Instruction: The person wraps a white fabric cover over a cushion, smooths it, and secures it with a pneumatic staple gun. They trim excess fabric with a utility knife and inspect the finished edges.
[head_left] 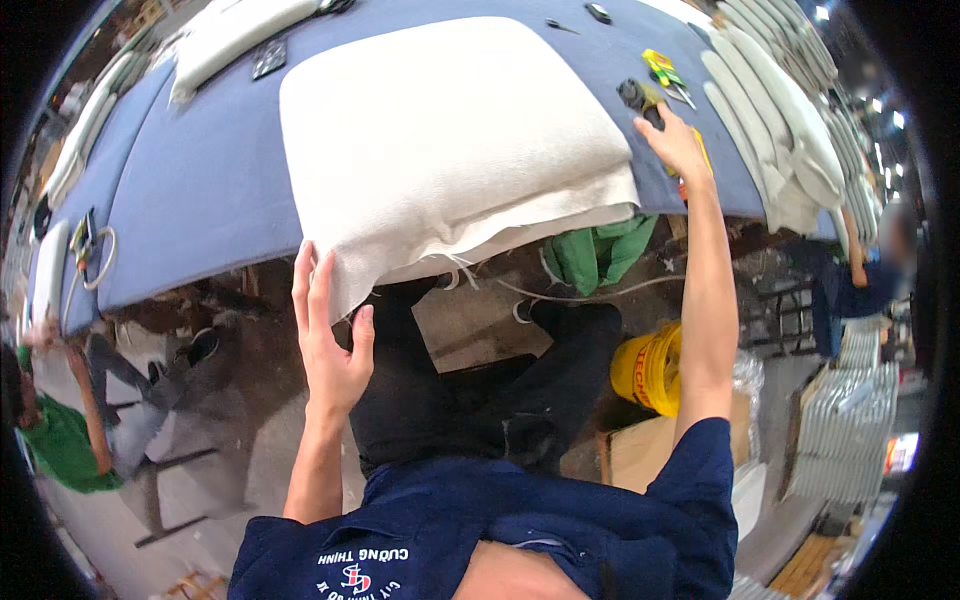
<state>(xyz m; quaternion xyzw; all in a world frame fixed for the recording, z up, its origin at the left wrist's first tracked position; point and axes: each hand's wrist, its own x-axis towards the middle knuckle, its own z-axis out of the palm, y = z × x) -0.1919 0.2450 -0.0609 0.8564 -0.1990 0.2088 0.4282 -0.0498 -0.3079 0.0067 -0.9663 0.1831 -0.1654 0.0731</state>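
A white fabric-covered cushion (450,130) lies on the blue-topped table in front of me, its loose cloth edge (540,228) and a few threads hanging over the near side. My left hand (335,345) is at the cushion's near left corner, fingers stretched and thumb apart; the fingertips appear to touch the cloth. To the right of the cushion, my right hand (678,150) is closed around a yellow-and-black staple gun (652,105) on the table. The hand hides much of the tool's grip.
Beyond my right hand lie a yellow-green packet (660,68) and stacked white cushions (775,110). A remote-like black object (269,60) sits far left. Below the table are green cloth (600,255), a yellow bucket (648,370) and a cardboard box (640,450). Other people sit at both sides.
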